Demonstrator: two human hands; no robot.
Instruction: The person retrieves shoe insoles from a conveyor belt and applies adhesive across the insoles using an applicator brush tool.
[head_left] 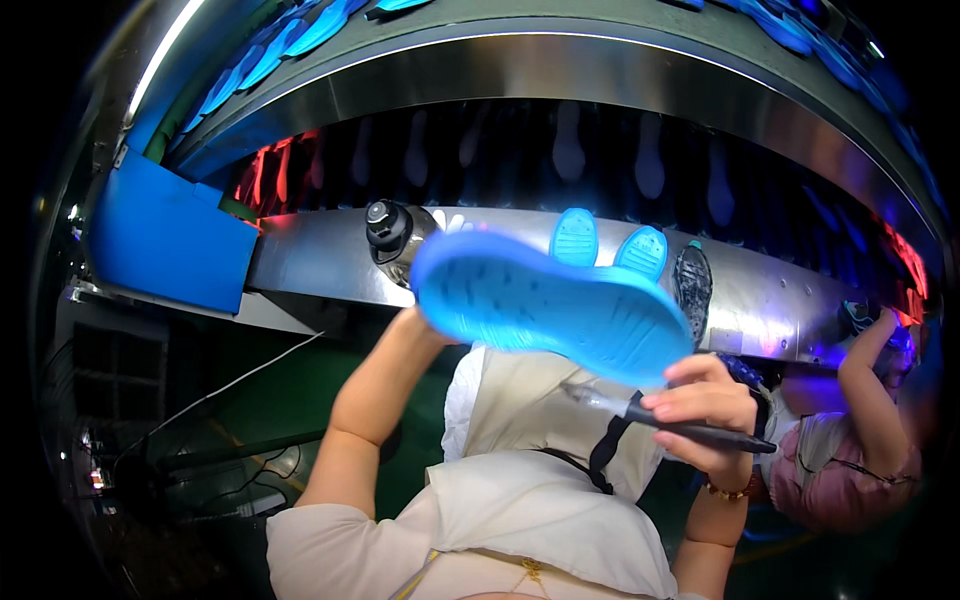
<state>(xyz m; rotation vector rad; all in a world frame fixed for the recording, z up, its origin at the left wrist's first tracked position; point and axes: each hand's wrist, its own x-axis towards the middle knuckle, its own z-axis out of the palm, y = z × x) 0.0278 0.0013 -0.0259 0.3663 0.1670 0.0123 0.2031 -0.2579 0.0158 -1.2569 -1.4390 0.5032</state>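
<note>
Smooth, rubbery sole (550,310) (dimpled, finely grooved); polished metal ledge (770,300); matt cloth apron (535,505)

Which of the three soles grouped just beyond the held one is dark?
The rightmost sole, speckled black and grey; the left sole and middle sole are both light blue.

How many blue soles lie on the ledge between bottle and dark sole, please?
2: left blue sole, nearer the bottle; right blue sole, beside dark sole; the held sole may hide others.
</note>
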